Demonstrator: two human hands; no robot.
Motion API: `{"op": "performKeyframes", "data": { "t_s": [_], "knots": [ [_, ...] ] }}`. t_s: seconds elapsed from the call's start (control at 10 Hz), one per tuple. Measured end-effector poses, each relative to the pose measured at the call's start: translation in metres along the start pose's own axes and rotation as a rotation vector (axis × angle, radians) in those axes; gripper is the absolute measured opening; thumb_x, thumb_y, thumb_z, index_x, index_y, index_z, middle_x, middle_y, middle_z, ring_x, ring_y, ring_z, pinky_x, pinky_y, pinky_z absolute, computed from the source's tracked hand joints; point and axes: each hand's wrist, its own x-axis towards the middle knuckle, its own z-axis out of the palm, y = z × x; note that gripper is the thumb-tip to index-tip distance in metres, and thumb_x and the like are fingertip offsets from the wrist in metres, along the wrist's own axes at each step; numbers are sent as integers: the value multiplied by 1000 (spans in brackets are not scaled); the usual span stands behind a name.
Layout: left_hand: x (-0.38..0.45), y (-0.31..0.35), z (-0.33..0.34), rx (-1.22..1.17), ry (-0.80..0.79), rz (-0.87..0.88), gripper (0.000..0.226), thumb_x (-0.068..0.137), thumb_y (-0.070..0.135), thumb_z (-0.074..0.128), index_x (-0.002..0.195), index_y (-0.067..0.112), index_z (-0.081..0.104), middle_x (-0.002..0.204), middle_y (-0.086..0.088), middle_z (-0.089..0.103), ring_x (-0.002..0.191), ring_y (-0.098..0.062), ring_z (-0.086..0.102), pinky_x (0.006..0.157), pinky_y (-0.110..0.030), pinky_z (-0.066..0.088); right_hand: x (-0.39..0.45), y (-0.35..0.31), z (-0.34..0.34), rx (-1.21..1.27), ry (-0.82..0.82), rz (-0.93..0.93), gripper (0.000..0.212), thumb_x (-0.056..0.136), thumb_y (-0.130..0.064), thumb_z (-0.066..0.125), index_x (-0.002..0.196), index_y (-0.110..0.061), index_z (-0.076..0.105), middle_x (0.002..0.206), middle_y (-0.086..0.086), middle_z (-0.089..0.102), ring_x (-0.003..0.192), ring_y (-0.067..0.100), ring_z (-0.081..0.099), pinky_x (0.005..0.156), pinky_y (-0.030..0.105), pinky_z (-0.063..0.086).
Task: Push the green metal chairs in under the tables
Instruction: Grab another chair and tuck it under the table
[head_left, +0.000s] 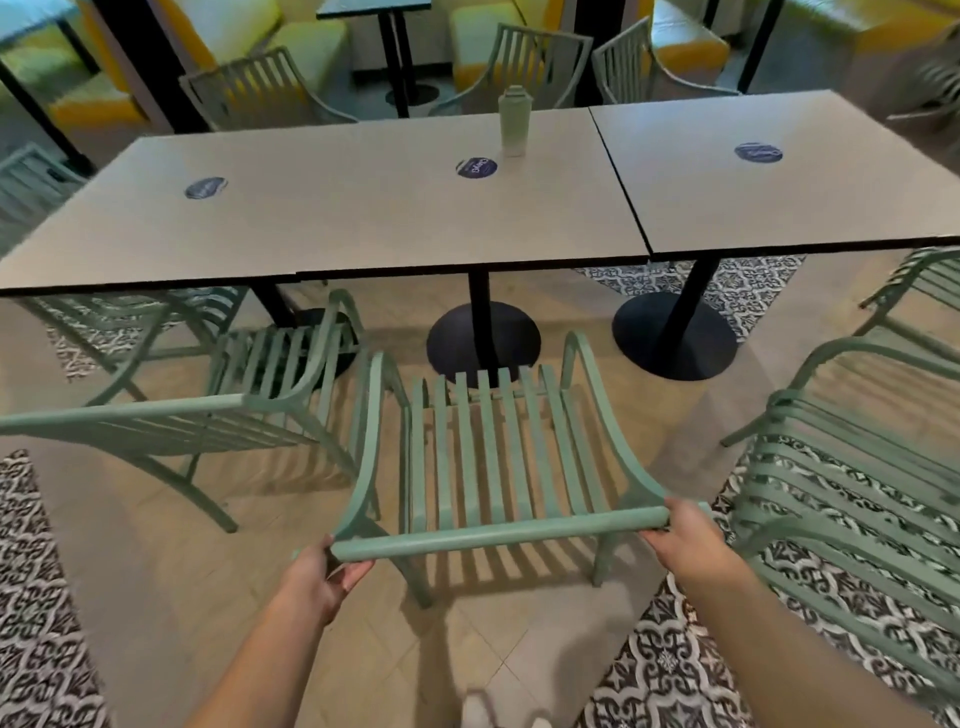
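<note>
A pale green slatted metal chair (498, 457) stands on the tiled floor facing a beige square pedestal table (363, 208), its seat front near the table's black round base and not yet under the top. The left hand (324, 574) and right hand (685, 540) each curl closed around an end of its top back rail. Similar green chairs stand just beside it on both sides; a pale green bottle (514, 122) stands upright on the table.
</note>
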Motion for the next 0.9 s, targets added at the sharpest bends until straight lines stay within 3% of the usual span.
{"op": "performKeyframes", "data": {
  "t_s": [0.1,0.2,0.3,0.4,0.5,0.6,0.7,0.8,0.9],
  "knots": [
    [8,9,29,44,-87,-18,39,104,18,38,139,1,39,129,-22,51,122,-37,54,53,-50,52,45,-21,18,757,35,275,68,82,-51,66,120,5,54,121,25,59,109,40,58,64,14,54],
    [23,18,52,90,-63,0,39,104,18,37,139,-1,40,132,-22,51,121,-36,55,57,-45,59,45,-49,37,667,109,331,49,91,-11,59,136,-5,42,134,18,52,119,38,53,81,52,53],
    [35,34,80,132,-89,51,39,104,19,39,137,-2,42,122,-23,54,99,-36,63,38,-36,54,57,-77,51,575,104,279,40,94,-6,55,131,-4,42,129,19,52,118,38,53,94,58,46],
    [47,47,104,148,-85,76,33,103,17,40,130,-2,46,127,-22,56,88,-34,62,36,-36,53,76,-96,68,579,171,300,53,90,-5,60,137,-5,36,134,22,49,116,41,54,80,56,50],
    [54,62,133,151,-58,77,30,103,15,42,128,-1,47,121,-21,57,106,-36,59,47,-43,57,90,-114,87,590,239,297,54,90,-3,61,138,-5,37,136,22,46,117,42,53,84,57,50],
    [60,71,155,180,-56,82,36,103,14,41,135,-2,44,131,-23,55,121,-38,54,84,-49,53,101,-130,100,597,252,321,52,91,-5,59,139,-7,39,138,20,46,119,39,52,78,52,48],
    [64,76,173,212,-52,84,37,103,14,42,136,-1,43,133,-23,54,122,-38,53,87,-50,49,111,-143,107,591,232,319,48,95,-5,52,141,-6,37,140,19,44,124,37,49,88,54,45],
    [63,76,189,219,-69,74,26,102,14,44,123,-2,47,120,-24,56,100,-37,61,67,-49,57,129,-151,104,571,228,300,49,95,-7,52,141,-7,35,140,18,45,122,36,51,74,52,50],
    [63,76,202,215,-76,43,22,101,14,46,118,0,46,108,-25,58,85,-35,61,60,-47,57,148,-159,99,567,237,305,52,92,-9,56,140,-8,35,132,16,48,119,36,53,71,50,48]
  ]
}}
